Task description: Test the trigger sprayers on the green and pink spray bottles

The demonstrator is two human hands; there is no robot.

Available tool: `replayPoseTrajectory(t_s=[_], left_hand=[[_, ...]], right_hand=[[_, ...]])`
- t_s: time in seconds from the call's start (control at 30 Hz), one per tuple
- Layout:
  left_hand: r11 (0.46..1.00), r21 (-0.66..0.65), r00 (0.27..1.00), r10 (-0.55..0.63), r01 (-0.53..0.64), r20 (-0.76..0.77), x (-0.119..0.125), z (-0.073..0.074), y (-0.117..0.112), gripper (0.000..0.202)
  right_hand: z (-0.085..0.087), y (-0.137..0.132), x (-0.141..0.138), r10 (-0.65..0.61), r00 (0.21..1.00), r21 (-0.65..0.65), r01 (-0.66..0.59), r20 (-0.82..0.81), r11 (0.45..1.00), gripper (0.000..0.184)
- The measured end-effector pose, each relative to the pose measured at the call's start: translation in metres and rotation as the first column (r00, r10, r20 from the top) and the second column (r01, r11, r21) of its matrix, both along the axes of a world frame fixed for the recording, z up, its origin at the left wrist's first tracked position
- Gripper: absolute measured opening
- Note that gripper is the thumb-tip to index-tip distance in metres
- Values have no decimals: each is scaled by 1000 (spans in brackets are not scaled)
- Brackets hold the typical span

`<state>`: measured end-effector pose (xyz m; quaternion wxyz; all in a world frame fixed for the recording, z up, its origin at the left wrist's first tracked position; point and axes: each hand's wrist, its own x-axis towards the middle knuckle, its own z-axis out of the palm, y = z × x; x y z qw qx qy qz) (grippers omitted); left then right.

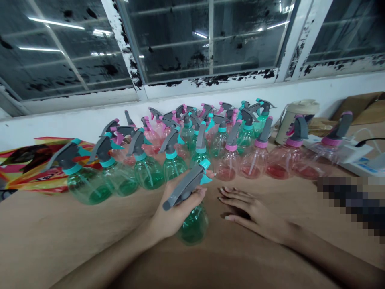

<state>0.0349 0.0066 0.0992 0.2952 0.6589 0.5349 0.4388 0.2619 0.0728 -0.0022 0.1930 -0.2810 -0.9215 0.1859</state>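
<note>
toward the near edge of the desk point(90, 241), a green spray bottle point(194, 228) stood roughly upright in the left hand point(177, 204), its fingers clamped around the neck just under the grey trigger head point(185, 186); the narrow neck was likely easier to grip than the round, slick body. whether the base touched the desk could not be told. the right hand point(252, 208) lay palm down just beside it, fingers slightly apart and holding nothing, perhaps to steady the person. beyond, green bottles point(150, 176) filled the left of the front row and pink bottles point(278, 166) the right, an order that probably made the colours easy to tell apart. more bottles crowded behind them at the far edge, presumably using the wall point(54, 128) as a stop. a bright plastic bag point(51, 160) lay by the left edge, and a lidded container point(296, 110) stood toward the far right corner.
</note>
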Motion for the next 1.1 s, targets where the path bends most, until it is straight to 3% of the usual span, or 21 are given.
replayPoseTrajectory(t_s=[0.27,0.37,0.5,0.6,0.77,0.87,0.97,1.1], left_hand=[[997,28,987,78,-75,-138,3,2,-1,11],[995,25,977,102,-99,-185,4,0,-5,23],[999,1,988,35,-35,-149,-6,-5,-19,28],[998,-20,992,51,-54,-114,-27,-7,-35,19],[961,26,949,278,-277,-152,-96,-11,-64,22],[893,110,886,447,-436,-123,-150,-15,-82,26],[726,282,729,675,-628,-115,-202,-13,-103,31],[584,348,597,798,-734,-79,-253,0,-120,32]], right_hand=[[-2,0,0,-5,1000,-20,5,-23,1000,47],[-4,1,1,-1,1000,-18,1,-15,1000,48],[-8,2,2,-19,1000,22,19,-15,1000,45],[-11,1,2,-43,999,52,42,20,998,43],[-9,-3,-4,-94,993,103,86,70,991,42],[-1,-6,-15,-141,984,142,125,110,982,39],[13,-13,-34,-188,973,181,163,134,970,37],[38,-30,-76,-145,981,201,118,127,972,35]])
